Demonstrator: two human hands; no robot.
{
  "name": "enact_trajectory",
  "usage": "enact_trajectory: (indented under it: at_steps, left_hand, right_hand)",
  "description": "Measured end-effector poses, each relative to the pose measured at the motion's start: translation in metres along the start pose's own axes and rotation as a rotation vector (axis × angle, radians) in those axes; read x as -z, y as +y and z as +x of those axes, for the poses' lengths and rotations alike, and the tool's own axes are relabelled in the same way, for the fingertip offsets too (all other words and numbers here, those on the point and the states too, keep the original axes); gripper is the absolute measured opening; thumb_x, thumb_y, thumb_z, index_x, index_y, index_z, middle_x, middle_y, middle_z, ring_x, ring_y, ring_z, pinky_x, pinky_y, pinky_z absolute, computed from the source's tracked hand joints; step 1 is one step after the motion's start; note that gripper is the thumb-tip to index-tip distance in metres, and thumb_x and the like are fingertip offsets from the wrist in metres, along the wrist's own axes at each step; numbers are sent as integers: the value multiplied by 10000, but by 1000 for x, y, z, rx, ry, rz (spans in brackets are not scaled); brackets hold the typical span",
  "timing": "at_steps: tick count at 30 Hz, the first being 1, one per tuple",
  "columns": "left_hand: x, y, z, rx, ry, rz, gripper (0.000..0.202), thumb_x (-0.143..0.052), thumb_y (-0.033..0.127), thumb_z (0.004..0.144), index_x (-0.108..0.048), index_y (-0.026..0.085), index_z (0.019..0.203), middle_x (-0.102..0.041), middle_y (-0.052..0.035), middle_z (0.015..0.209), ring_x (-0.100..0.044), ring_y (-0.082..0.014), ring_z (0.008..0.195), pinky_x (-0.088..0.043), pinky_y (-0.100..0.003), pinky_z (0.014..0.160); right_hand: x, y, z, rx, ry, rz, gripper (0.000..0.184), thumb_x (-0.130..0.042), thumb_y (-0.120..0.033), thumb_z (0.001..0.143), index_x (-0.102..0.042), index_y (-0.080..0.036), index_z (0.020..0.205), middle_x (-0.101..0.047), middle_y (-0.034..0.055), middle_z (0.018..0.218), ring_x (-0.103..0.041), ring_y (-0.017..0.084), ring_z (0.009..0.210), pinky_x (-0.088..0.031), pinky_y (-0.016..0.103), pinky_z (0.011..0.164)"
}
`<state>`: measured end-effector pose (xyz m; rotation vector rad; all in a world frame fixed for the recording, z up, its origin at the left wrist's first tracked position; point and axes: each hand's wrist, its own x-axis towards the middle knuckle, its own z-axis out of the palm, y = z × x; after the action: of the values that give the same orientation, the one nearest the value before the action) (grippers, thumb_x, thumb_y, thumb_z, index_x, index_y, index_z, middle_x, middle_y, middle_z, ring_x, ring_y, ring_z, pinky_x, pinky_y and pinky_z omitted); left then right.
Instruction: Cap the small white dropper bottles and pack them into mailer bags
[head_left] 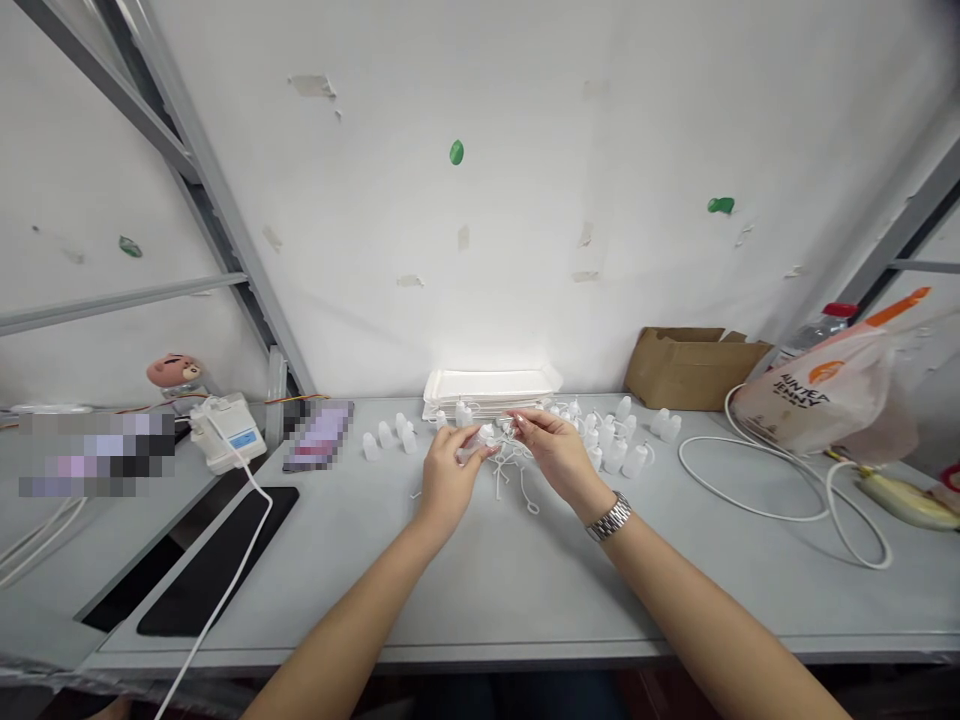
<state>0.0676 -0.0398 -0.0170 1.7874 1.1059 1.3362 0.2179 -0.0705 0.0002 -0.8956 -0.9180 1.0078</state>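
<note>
Toward the grey tabletop's (510, 580) back edge, left hand (448, 468) clamps a small translucent plastic bottle (485, 436), right hand (556, 452) pinches something too small to identify: fine handling apparently, next needing steadiness.

Holds sm translucent btl (480, 441) in L hand (448, 468), w/ R hand (553, 450) just beside, can't tell if gripping sth. Wears metal watch (610, 517) on R wrist (588, 491). Has white strips (526, 490) on grey table (487, 590) nr hands, more btls (615, 456) both sides, white trays (495, 383) behind, cardboard box (697, 372) & plastic bag (814, 395) to R
</note>
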Motion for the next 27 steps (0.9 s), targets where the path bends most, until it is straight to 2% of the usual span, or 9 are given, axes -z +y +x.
enact_trajectory:
  at_steps: [5, 9, 21, 27]
  left_hand:
    - [3, -3, -4, -303, 61, 240, 233, -617, 214, 761, -657, 263, 986, -552, -4, 812, -546, -148, 804, -455, -291, 739]
    - [2, -6, -4, -435, 73, 321, 229, -602, 215, 781, -646, 248, 1004, -563, -11, 820, -541, -152, 810, -452, -287, 743]
    - [1, -6, -5, -483, 103, 372, 222, -574, 227, 804, -645, 253, 1012, -576, -17, 827, -546, -154, 811, -460, -280, 715]
    - [1, -5, -5, -457, 84, 375, 230, -585, 218, 795, -647, 250, 1014, -577, -19, 827, -543, -158, 816, -459, -278, 707]
  right_hand:
    - [2, -1, 0, 38, -51, -89, 191, -696, -326, 663, -728, -229, 824, -650, 8, 722, -551, 133, 712, -438, 315, 760]
    - [2, 1, 1, 29, -53, -61, 160, -725, -312, 630, -726, -212, 753, -666, 22, 742, -554, 135, 695, -438, 309, 726]
    - [2, 3, 1, 20, -51, -80, 192, -728, -363, 625, -674, -181, 655, -579, -10, 611, -494, 117, 618, -397, 278, 656]
    - [2, 3, 1, 28, -58, -103, 196, -708, -374, 648, -670, -185, 677, -580, -8, 634, -494, 119, 625, -397, 278, 661]
